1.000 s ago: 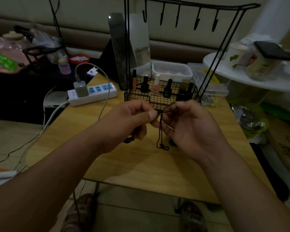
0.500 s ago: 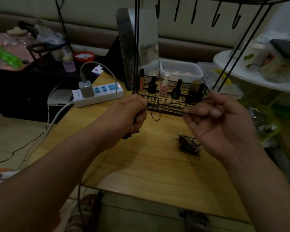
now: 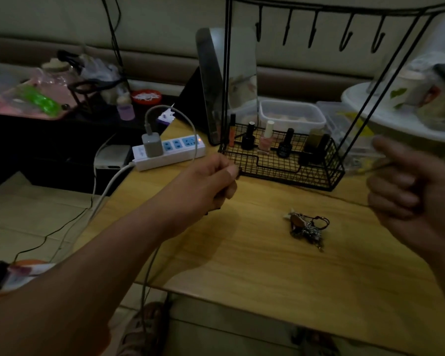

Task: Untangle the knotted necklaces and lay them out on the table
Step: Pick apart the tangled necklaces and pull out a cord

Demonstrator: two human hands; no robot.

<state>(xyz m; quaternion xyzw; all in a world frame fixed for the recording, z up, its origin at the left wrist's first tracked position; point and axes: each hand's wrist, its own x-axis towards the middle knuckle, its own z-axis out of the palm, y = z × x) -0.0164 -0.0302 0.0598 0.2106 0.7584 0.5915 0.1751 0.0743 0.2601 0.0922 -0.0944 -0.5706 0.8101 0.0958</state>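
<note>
Two hands are up and well apart above the worktop (image 3: 242, 265). Our left hand (image 3: 211, 181) keeps its grip closed on a dark cord (image 3: 238, 173). Our right hand (image 3: 416, 194), blurred, seems to pinch the cord's far end. We see the knotted necklaces (image 3: 307, 227) bunched on the worktop between them.

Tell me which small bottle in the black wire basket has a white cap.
The pale pink bottle, third from the left in the black wire basket; all the others have dark caps.

wire rack (image 3: 319, 177), polish bottles (image 3: 266, 141), power strip (image 3: 168, 159)
</note>
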